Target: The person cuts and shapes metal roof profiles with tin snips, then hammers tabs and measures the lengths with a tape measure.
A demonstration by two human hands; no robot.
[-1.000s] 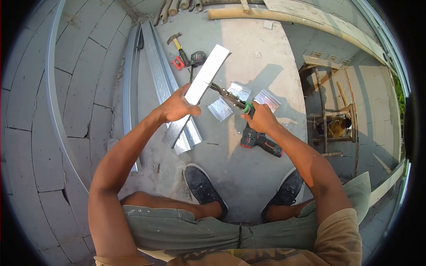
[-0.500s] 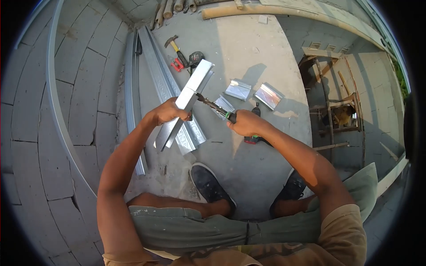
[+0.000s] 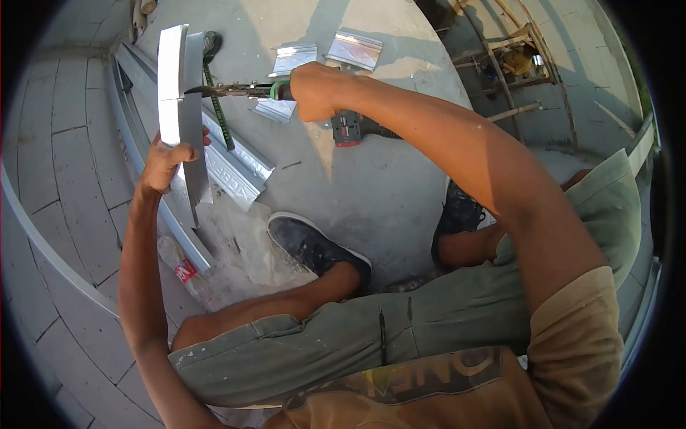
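Note:
My left hand is closed around the lower part of a shiny metal channel, held upright above the floor. A cut line crosses the channel's near face about halfway up. My right hand grips the green handle of tin snips. Their jaws meet the channel's side flange near that line; whether the blades are closed cannot be told. Past the snips lie short metal channel pieces. Below my right hand, a cordless drill rests on the concrete.
Long metal channels lie on the floor to the left. A tape measure has its tape drawn out across them. A clear plastic bottle lies near my left shin. The slab drops away at right beside wooden scaffolding.
The view has shifted, with the scene moving left and up. The channel has turned from slanted to nearly upright, and the snips now point level at its side. Both hands keep their grips.

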